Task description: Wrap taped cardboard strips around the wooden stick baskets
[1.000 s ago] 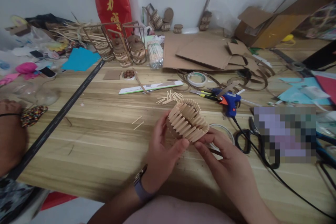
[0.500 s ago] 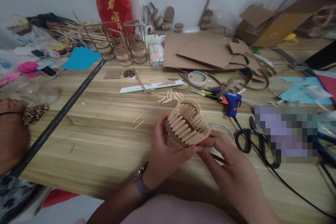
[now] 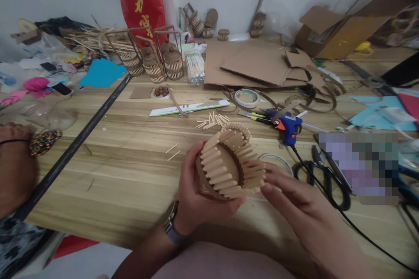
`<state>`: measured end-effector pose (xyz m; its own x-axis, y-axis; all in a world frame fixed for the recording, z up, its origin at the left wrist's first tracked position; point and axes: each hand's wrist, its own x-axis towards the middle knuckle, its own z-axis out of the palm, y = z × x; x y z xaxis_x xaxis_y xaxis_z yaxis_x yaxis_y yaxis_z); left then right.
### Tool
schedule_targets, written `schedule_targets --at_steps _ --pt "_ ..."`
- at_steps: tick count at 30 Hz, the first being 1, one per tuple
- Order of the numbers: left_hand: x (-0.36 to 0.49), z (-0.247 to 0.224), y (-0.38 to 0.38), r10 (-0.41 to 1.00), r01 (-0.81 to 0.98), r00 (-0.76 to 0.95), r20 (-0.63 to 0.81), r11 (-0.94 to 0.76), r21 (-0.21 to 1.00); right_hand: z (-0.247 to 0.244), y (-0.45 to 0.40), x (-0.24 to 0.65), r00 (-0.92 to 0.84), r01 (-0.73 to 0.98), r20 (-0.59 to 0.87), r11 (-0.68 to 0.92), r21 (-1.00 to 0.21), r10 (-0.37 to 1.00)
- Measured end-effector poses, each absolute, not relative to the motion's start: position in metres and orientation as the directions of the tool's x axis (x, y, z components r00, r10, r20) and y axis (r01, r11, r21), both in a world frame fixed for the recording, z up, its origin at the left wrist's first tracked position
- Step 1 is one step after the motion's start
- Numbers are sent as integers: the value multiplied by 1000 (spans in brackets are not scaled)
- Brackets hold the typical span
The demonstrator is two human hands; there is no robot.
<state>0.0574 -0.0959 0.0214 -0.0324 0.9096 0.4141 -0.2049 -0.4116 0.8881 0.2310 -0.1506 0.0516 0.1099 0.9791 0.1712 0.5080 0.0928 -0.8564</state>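
Note:
My left hand [image 3: 199,200] is wrapped round the lower side of a small round basket [image 3: 218,170] of pale wooden sticks set on a brown cardboard band. It is tilted, so its brown base shows inside. My right hand [image 3: 291,200] has thumb and fingers closed at the stick ends on the basket's right rim. Just behind it stands a second ring of sticks [image 3: 240,130], partly hidden. Loose short sticks [image 3: 212,120] lie in a pile beyond, and two more [image 3: 173,152] lie to the left.
At right are a blue glue gun [image 3: 288,126] with its black cord, scissors [image 3: 324,174] and a tape roll [image 3: 246,97]. Cardboard sheets [image 3: 248,63] and finished lidded baskets [image 3: 173,62] stand farther back. Another person's arm [image 3: 16,170] rests at the left edge.
The basket has moved left and down and turned, showing more of its inside. My right hand has shifted from the lower band to the right rim; the brown strip by it no longer shows.

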Motion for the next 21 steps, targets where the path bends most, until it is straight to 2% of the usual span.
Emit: schedule_targets --at_steps 4,8,15,18,21 --pt "51 17 -83 959 -259 -101 266 -284 923 48 -158 248 259 637 275 51 -769 926" --pt "48 10 -70 989 -372 -15 149 -144 917 52 -163 253 232 651 317 95 -753 920" --pt "49 1 -66 987 -334 -27 158 -158 929 56 -176 239 257 606 351 133 -784 901" --pt "49 0 -65 985 -305 -40 170 -174 936 57 -179 237 213 626 403 192 -756 890" --pt "50 0 -65 984 -353 -15 177 -171 920 58 -179 233 212 636 422 203 -745 882"
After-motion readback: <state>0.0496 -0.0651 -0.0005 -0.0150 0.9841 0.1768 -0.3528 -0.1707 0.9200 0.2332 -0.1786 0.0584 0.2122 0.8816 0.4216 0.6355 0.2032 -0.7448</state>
